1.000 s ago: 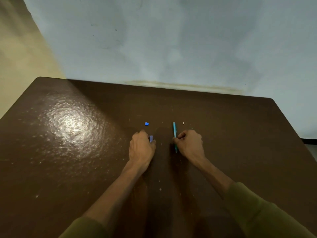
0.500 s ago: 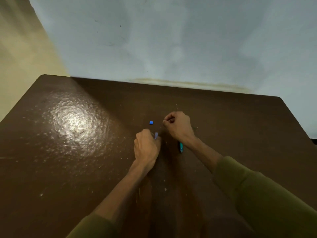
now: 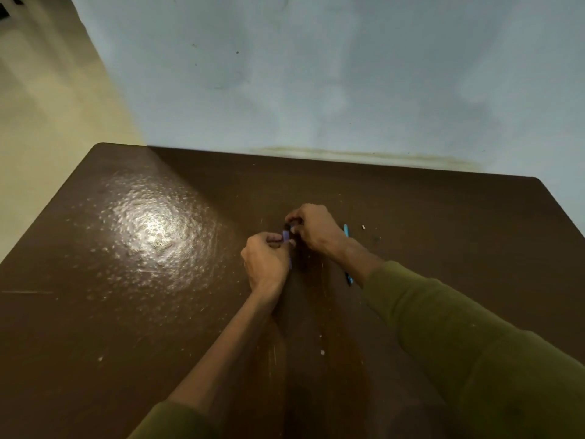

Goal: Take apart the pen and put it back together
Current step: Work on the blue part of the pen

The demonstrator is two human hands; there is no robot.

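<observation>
My left hand (image 3: 266, 261) is closed around a short blue-violet pen barrel (image 3: 286, 238), whose top end sticks out above my fingers. My right hand (image 3: 316, 229) is right beside it, with thumb and fingertips pinched together just above the barrel's top. What they pinch is hidden, and the small blue piece no longer shows on the table. A thin teal pen part (image 3: 346, 231) lies on the brown table (image 3: 158, 312) to the right, mostly covered by my right forearm. Its lower tip (image 3: 349, 281) shows below the wrist.
A tiny white piece (image 3: 363, 227) lies on the table right of the teal part. A pale wall rises behind the table's far edge. Glare from a lamp shines on the table's left half (image 3: 152, 229). A few white specks (image 3: 322, 352) lie near me.
My right hand left the teal part on the table, moved left to the small blue piece, and now pinches at the top of the barrel. The left hand kept hold of the barrel.
</observation>
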